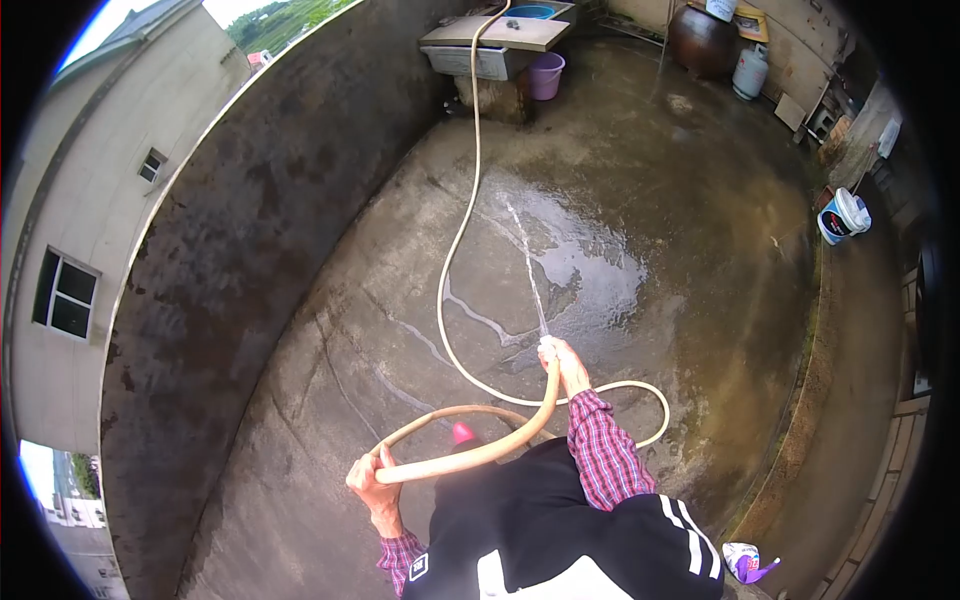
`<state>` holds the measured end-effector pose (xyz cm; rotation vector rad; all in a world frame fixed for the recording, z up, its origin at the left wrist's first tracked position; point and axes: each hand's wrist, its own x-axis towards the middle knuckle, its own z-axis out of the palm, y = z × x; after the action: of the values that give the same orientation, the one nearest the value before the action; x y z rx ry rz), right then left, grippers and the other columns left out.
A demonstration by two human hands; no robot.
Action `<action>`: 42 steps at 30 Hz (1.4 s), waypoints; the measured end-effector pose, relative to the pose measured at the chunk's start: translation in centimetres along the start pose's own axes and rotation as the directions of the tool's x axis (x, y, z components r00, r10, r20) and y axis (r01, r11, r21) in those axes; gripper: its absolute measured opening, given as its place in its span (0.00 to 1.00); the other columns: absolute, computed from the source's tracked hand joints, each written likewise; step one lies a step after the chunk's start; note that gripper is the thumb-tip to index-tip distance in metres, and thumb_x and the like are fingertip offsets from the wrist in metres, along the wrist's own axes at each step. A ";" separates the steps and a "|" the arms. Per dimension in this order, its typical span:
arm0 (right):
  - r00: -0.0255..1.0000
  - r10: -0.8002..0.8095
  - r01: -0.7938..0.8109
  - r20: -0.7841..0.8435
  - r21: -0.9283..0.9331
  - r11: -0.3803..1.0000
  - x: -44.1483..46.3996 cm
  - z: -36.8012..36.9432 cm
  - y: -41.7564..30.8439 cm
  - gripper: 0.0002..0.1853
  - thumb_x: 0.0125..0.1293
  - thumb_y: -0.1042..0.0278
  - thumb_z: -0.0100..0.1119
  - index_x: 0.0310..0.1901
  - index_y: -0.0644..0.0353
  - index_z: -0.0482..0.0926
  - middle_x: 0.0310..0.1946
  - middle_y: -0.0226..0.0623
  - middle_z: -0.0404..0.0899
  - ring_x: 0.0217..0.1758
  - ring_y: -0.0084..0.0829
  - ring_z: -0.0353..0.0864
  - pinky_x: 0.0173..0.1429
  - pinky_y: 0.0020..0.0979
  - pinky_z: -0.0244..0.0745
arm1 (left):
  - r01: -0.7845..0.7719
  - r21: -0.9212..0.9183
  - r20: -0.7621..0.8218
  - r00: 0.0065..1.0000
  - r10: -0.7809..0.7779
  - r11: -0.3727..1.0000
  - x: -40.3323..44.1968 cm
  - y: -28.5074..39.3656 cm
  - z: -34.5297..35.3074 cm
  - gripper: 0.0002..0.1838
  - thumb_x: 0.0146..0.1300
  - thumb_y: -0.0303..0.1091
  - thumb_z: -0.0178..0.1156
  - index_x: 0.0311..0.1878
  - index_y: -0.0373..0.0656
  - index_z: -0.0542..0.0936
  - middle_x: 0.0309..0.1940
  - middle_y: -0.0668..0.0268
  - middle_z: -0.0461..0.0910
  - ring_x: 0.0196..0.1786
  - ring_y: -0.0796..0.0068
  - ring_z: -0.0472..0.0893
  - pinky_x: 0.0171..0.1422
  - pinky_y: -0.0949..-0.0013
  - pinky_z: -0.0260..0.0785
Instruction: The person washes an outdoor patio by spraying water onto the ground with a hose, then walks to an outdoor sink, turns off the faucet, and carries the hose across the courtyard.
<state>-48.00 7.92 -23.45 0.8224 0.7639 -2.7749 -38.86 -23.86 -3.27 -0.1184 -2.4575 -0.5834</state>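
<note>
A beige hose runs between my two hands. My right hand is closed around its outlet end, and a stream of water shoots forward from there onto the wet concrete floor. At the lower left, my left hand grips a bend of the same hose, with the thumb lying along it. From the bend the hose loops behind, curls on the floor at the right and stretches away to the sink at the back.
A dark wall borders the left side. Toward the back stand a purple bucket, a large brown jar and a gas cylinder. On the right are a white bucket and a low ledge; a purple-and-white packet lies lower right.
</note>
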 end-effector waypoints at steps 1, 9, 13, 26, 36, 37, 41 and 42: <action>1.000 -0.014 0.015 0.015 -0.059 0.998 0.4 1.6 0.9 0.07 0.55 0.67 0.43 0.23 0.58 0.64 0.15 0.26 0.63 0.14 0.17 0.61 0.17 0.16 0.57 | 0.019 0.011 -0.002 1.000 -0.019 1.000 0.3 -1.7 -0.6 0.18 0.38 0.23 0.59 0.10 0.42 0.57 0.05 0.63 0.57 0.09 0.67 0.60 0.14 0.70 0.51; 0.985 -0.038 0.051 0.171 -0.074 0.996 5.1 13.4 8.9 0.04 0.55 0.70 0.44 0.25 0.59 0.64 0.18 0.28 0.64 0.18 0.18 0.63 0.21 0.17 0.60 | 0.130 -0.016 -0.117 0.984 -0.131 0.991 3.6 -12.6 -5.6 0.19 0.41 0.24 0.58 0.08 0.42 0.57 0.03 0.64 0.55 0.07 0.72 0.55 0.13 0.72 0.47; 0.977 -0.028 0.078 0.212 -0.229 0.970 6.2 16.9 11.6 0.05 0.55 0.68 0.44 0.25 0.58 0.65 0.18 0.26 0.64 0.18 0.17 0.62 0.23 0.17 0.60 | 0.229 -0.017 -0.162 0.960 -0.229 0.973 2.7 -15.2 -6.9 0.20 0.42 0.25 0.58 0.07 0.42 0.57 0.03 0.64 0.56 0.07 0.74 0.55 0.12 0.73 0.46; 0.977 -0.127 0.151 0.170 -0.137 0.979 6.7 22.6 13.9 0.08 0.56 0.65 0.43 0.22 0.55 0.63 0.15 0.23 0.61 0.15 0.15 0.59 0.20 0.15 0.57 | 0.249 0.018 -0.201 0.950 -0.240 0.968 3.6 -18.4 -7.4 0.21 0.43 0.23 0.57 0.08 0.42 0.54 0.03 0.68 0.52 0.11 0.81 0.49 0.12 0.74 0.44; 0.938 -0.347 0.346 0.023 0.043 0.937 8.7 16.6 7.0 0.07 0.55 0.65 0.45 0.23 0.55 0.62 0.15 0.23 0.62 0.16 0.14 0.60 0.20 0.15 0.57 | 0.047 -0.093 -0.038 0.998 -0.051 0.995 9.3 -17.9 -1.7 0.22 0.43 0.29 0.60 0.08 0.41 0.55 0.03 0.65 0.51 0.09 0.75 0.50 0.13 0.72 0.44; 0.936 -0.352 0.351 0.014 0.040 0.936 8.4 16.3 6.4 0.07 0.55 0.65 0.45 0.23 0.55 0.62 0.15 0.23 0.62 0.16 0.14 0.60 0.20 0.15 0.57 | 0.037 -0.120 -0.013 0.999 -0.039 0.992 9.9 -17.3 -1.1 0.22 0.43 0.29 0.60 0.08 0.41 0.55 0.03 0.65 0.51 0.09 0.74 0.50 0.13 0.71 0.44; 0.924 -0.380 0.382 -0.044 0.089 0.920 7.6 15.1 4.3 0.06 0.55 0.67 0.44 0.25 0.56 0.62 0.17 0.25 0.62 0.16 0.14 0.61 0.20 0.14 0.58 | 0.006 -0.182 0.043 0.999 0.002 0.983 11.5 -15.9 1.2 0.23 0.43 0.31 0.60 0.08 0.41 0.55 0.03 0.64 0.52 0.08 0.73 0.51 0.13 0.71 0.46; 0.925 -0.377 0.381 -0.052 0.111 0.918 7.9 14.4 4.2 0.05 0.55 0.68 0.44 0.25 0.57 0.62 0.17 0.25 0.62 0.16 0.14 0.61 0.20 0.14 0.58 | 0.012 -0.197 0.058 0.998 0.000 0.980 11.8 -15.6 1.5 0.23 0.43 0.32 0.60 0.07 0.41 0.56 0.03 0.64 0.53 0.08 0.73 0.52 0.13 0.71 0.46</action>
<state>-60.24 -3.02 -19.16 0.8120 0.8497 -3.1853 -52.64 -37.84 -3.50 -0.2098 -2.4508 -0.8363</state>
